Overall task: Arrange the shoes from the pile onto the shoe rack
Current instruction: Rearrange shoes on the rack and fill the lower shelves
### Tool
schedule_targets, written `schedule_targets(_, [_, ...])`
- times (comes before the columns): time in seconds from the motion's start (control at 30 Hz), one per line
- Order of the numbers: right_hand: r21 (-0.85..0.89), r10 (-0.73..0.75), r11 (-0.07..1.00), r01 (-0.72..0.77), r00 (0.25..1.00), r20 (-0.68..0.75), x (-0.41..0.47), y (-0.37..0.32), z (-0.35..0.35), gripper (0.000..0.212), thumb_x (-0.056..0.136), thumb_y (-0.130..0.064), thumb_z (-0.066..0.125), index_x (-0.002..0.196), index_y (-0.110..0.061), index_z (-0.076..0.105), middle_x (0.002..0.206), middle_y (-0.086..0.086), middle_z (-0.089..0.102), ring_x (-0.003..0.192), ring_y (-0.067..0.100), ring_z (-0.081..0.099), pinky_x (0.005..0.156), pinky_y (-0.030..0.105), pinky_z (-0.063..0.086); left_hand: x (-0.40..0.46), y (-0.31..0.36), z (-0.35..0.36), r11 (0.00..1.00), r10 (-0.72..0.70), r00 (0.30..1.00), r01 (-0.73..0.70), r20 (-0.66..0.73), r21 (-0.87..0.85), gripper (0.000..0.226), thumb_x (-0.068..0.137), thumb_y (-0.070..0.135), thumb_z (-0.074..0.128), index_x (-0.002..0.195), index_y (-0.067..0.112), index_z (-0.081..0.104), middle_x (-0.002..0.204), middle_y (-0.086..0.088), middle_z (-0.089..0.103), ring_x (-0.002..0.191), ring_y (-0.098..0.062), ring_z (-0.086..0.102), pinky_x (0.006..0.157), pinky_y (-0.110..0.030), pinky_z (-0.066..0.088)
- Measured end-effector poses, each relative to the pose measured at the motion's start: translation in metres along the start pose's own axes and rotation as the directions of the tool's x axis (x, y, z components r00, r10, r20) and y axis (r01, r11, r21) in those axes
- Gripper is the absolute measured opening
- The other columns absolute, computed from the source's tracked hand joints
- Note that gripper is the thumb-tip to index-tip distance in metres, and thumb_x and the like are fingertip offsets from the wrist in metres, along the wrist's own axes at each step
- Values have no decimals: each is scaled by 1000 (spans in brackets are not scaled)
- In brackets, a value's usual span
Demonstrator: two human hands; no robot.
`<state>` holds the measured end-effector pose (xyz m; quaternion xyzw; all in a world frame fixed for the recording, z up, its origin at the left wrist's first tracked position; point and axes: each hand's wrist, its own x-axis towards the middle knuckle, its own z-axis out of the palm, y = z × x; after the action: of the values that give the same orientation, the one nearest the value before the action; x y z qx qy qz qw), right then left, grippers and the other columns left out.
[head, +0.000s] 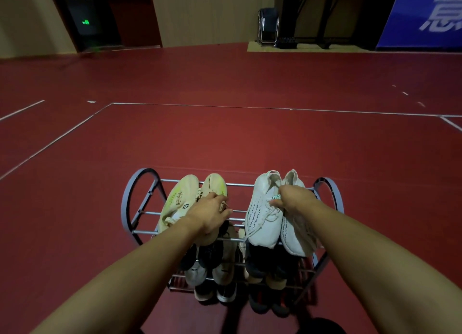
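A person is leaning over a low metal shoe rack (140,212) on the red floor (225,138), both arms stretched out to its top shelf. The left hand (208,215) lies over the right shoe of a cream pair (178,201), fingers curled down onto the laces, so its grip looks closed on that shoe; I'd say it is squaring the pair up side by side. The right hand (293,198) has its grip pinched on the laces or tongue of a white pair (265,208), which sits at the right end of the top shelf with the toes pointing to the far side. The heels hang over the near rail, so my guess is this pair is just being set down and needs a push further in. Both pairs are kept together and well apart from each other, which seems to be the plan for each shelf. Lower shelves hold darker shoes (257,261) and a grey pair (210,271), but the arms and the dim light hide most of them, and I cannot count them. The pile itself is nowhere to be seen. The near foot of the rack is lost in shadow.
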<state>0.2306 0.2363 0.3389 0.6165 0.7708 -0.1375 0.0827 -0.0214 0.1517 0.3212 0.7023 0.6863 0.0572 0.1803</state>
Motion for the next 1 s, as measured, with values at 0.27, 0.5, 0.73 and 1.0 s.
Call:
schedule_targets(0.27, [769, 418, 622, -150, 894, -164, -13, -22, -20, 87, 81, -52, 72, 147, -9, 35, 123, 14, 62, 110, 34, 62, 82, 35, 51, 2, -9, -16, 978, -161, 973, 135, -165, -161, 48, 99, 43, 41, 137, 17, 54, 140, -10, 51, 121, -33, 56, 104, -47, 45])
schedule_targets(0.5, [852, 254, -503, -147, 917, 308, -16, -60, -23, 56, 98, -33, 56, 143, -2, 42, 132, 29, 55, 116, 34, 61, 81, 34, 57, -1, -12, -23, 925, -300, 932, 232, -204, -301, 51, 100, 42, 36, 138, 13, 51, 138, -15, 54, 118, -37, 58, 101, -49, 46])
schedule_targets(0.73, [813, 252, -565, -141, 909, 332, -37, -87, -2, 44, 97, -28, 46, 139, -16, 45, 102, 12, 56, 81, 18, 55, 68, 22, 48, -7, -3, -17, 944, -263, 951, 219, -161, -247, 51, 102, 44, 37, 144, 16, 46, 147, -11, 45, 129, -35, 50, 108, -47, 41])
schedule_targets(1.0, [868, 379, 493, -68, 914, -144, -55, -81, -8, 35, 93, -32, 39, 97, -8, 65, 84, 9, 74, 75, 30, 67, 76, 39, 58, -26, -2, -31, 969, -208, 965, 180, -162, -171, 53, 101, 47, 39, 144, 16, 46, 146, -12, 47, 128, -35, 51, 107, -49, 41])
